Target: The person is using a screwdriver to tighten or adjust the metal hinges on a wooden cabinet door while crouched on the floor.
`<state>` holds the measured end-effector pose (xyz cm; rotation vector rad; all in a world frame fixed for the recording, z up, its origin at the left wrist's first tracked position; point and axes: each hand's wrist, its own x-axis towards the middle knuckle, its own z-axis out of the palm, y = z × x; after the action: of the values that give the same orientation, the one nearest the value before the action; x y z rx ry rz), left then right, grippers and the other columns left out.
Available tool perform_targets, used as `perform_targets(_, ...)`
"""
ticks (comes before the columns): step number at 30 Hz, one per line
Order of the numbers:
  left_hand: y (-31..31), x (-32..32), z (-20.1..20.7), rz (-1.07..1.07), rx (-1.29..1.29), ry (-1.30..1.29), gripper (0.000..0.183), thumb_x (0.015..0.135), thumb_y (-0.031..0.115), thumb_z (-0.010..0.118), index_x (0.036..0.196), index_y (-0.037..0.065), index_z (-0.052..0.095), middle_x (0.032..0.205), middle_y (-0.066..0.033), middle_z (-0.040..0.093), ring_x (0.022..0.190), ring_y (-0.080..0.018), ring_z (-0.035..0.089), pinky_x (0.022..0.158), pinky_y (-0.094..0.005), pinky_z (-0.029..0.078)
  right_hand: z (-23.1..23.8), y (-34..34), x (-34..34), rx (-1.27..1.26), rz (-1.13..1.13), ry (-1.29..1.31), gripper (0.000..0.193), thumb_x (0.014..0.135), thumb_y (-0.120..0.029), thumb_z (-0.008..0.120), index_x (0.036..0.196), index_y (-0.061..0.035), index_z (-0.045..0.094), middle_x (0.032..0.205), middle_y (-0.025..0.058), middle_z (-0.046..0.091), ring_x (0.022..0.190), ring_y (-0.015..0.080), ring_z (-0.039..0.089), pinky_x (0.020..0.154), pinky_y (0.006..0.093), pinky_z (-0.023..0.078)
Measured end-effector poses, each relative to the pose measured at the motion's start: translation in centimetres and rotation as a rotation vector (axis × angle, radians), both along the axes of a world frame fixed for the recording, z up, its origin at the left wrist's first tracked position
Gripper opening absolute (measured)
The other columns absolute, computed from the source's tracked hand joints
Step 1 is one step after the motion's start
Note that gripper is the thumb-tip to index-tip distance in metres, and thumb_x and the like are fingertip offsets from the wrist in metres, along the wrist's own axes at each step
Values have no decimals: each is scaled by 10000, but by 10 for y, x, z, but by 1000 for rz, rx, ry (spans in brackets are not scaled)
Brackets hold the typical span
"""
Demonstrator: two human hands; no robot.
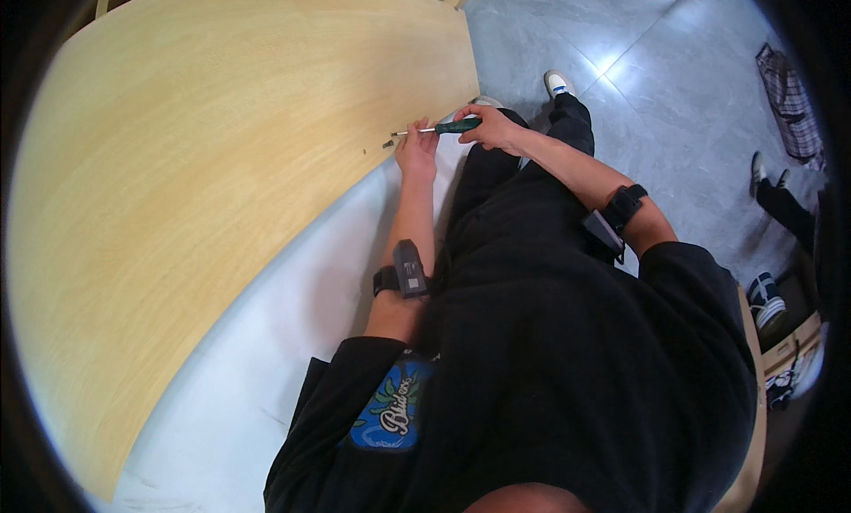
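Two hands work at the near edge of a pale wooden board. Right hand is closed around the green handle of a screwdriver, whose shaft points left toward a small screw on the board. Left hand rests there, fingers loosely curled, fingertips touching the shaft.

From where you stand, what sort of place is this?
Probably an indoor workroom or office where furniture is being put together: a large pale wooden panel, grey floor tiles, and a green-handled screwdriver in the right hand.
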<state>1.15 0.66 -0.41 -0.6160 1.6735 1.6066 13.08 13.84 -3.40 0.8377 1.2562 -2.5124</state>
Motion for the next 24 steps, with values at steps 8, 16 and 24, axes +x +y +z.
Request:
perform_targets(8,-8,-6,-5,-44,0,12,248,948,243,334,1041,39,442,1165,-117,537,1044,-270,541,887,-373,428,0,9,-3,-336,204,-149,213,855,-223,526,979,-51,549,734,57,593,437,29,325,371,184,231)
perform_targets(16,-7,-4,-7,28,-19,43,253,935,200,386,1084,-3,404,1144,-174,529,1005,-322,558,833,-398,465,4,0,-1,39,62,74,257,848,-196,532,1066,-61,536,738,44,594,437,31,320,367,190,232)
perform_targets(24,-10,-13,-11,66,101,-22,295,945,241,340,1089,-11,391,1155,-175,518,1024,-316,542,892,-402,442,-3,0,-2,-136,130,-65,243,856,-223,494,972,-24,575,746,65,610,426,41,355,349,200,274)
